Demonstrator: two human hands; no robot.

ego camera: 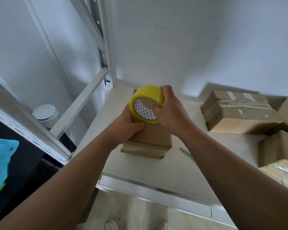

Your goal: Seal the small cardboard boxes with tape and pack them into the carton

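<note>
Just inside the left edge of the tabletop (181,165) stands the smooth small cardboard box (152,136); left grip (129,126) clasps its side, right grip (170,112) clenches the round yellow tape roll (147,95) atop it

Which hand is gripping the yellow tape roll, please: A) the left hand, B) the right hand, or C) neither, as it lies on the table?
B: the right hand curls around the yellow tape roll, while the left hand holds the small cardboard box.

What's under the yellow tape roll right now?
The small brown cardboard box, gripped by the left hand; the right hand holds the yellow tape roll. Roll and hands hide the box's upper part.
</note>
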